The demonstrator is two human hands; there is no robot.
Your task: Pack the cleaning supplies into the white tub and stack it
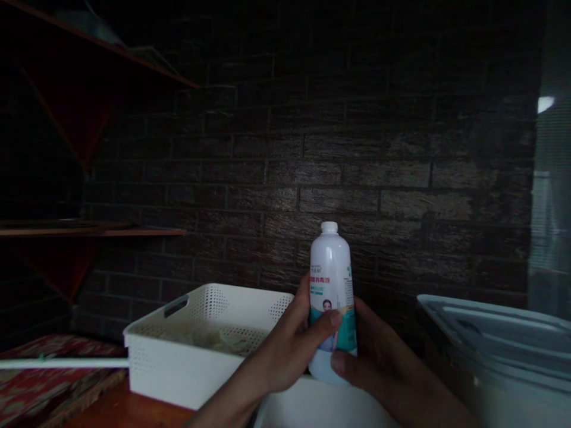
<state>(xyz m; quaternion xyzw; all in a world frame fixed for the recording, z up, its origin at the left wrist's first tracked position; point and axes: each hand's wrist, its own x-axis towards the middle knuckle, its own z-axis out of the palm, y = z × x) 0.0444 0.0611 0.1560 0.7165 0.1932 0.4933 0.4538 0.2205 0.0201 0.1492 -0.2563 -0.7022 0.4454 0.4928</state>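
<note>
A white plastic bottle [331, 267] with a white cap and a teal-and-white label stands upright in front of me, held in both hands. My left hand [289, 345] wraps its left side, thumb across the label. My right hand [375, 351] cups the right side and bottom, its thumb under the base. The bottle is raised above a white surface [312, 410] at the lower edge of view.
A white perforated basket [196, 351] with pale contents sits to the left on a reddish wooden top. A clear plastic bin with lid [499, 345] stands at right. Dark brick wall behind; wooden shelves [89, 232] at left; a white rod [62, 362] lies over patterned cloth.
</note>
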